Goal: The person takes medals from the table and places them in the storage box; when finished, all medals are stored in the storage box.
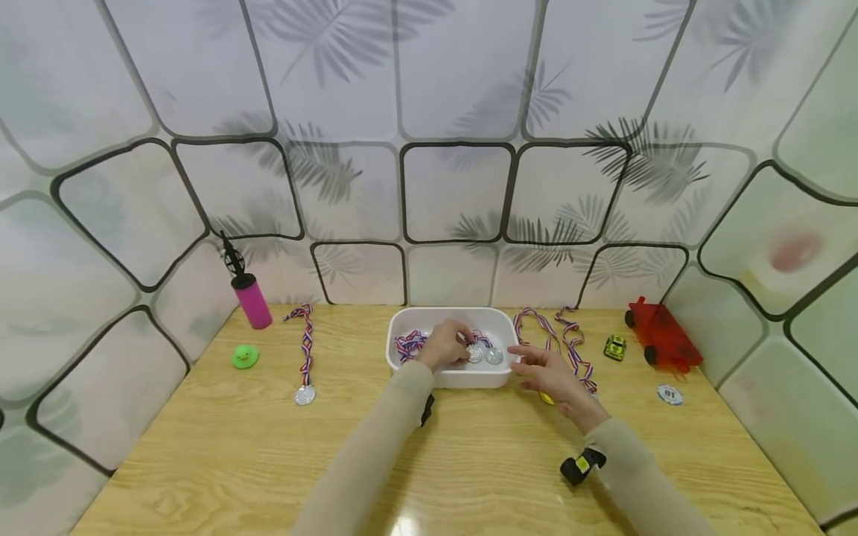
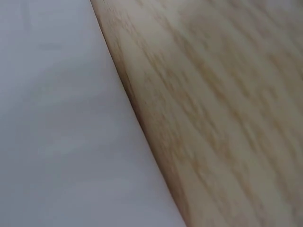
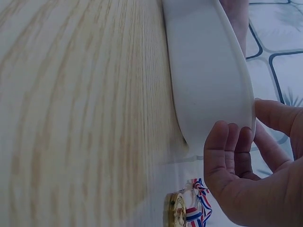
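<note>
A white plastic bin [image 1: 462, 379] stands at the back middle of the table, holding silver medals [image 1: 493, 356] and striped ribbons [image 1: 410, 344]. My left hand [image 1: 445, 344] reaches into it with bent fingers, beside a silver medal and its ribbon; its fingertips are hidden. My right hand [image 1: 553, 378] is at the bin's right end. In the right wrist view, one fingertip [image 3: 262, 108] touches the rim and the other fingers bend loosely by the end wall. Below this hand lies a gold medal [image 3: 177, 210]. Only bin wall [image 2: 71, 118] and tabletop [image 2: 213, 94] fill the left wrist view.
On the left are a silver medal [image 1: 304, 394] with its ribbon laid straight, a green duck toy [image 1: 244, 356] and a magenta cylinder with a black top [image 1: 253, 301]. To the right lie ribbons [image 1: 573, 342], a small green car [image 1: 614, 348], a red toy vehicle [image 1: 666, 335] and a round chip [image 1: 669, 394].
</note>
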`<action>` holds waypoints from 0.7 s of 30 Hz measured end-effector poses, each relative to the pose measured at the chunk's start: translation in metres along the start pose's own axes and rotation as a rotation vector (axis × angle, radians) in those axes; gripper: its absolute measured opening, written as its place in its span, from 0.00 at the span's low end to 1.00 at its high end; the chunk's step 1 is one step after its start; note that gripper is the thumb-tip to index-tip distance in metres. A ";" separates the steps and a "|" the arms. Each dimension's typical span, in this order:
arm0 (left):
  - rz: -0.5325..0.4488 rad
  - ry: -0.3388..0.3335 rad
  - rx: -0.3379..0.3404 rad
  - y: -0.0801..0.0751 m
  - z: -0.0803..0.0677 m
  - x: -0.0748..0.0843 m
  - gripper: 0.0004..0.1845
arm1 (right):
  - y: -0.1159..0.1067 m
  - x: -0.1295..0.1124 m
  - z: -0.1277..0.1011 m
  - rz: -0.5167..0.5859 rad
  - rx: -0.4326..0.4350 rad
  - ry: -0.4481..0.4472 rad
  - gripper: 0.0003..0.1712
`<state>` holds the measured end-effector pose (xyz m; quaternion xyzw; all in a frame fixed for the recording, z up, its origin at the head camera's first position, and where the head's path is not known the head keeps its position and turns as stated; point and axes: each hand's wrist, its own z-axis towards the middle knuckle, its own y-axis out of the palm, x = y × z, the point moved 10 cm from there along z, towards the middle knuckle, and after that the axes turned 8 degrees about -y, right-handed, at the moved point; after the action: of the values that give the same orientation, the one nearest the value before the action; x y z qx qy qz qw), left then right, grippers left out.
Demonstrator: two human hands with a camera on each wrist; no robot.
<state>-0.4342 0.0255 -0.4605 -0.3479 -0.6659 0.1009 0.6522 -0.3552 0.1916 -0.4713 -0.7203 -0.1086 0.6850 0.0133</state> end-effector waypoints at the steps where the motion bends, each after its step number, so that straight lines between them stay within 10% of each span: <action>1: 0.001 0.029 0.004 -0.001 0.001 0.001 0.12 | 0.000 0.000 0.000 0.005 0.001 0.002 0.28; 21: -0.132 0.060 -0.047 -0.031 -0.015 -0.004 0.16 | -0.001 0.001 0.001 0.007 0.002 -0.001 0.28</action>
<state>-0.4305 -0.0049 -0.4435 -0.3216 -0.6695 0.0314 0.6688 -0.3560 0.1922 -0.4722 -0.7204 -0.1054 0.6854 0.0118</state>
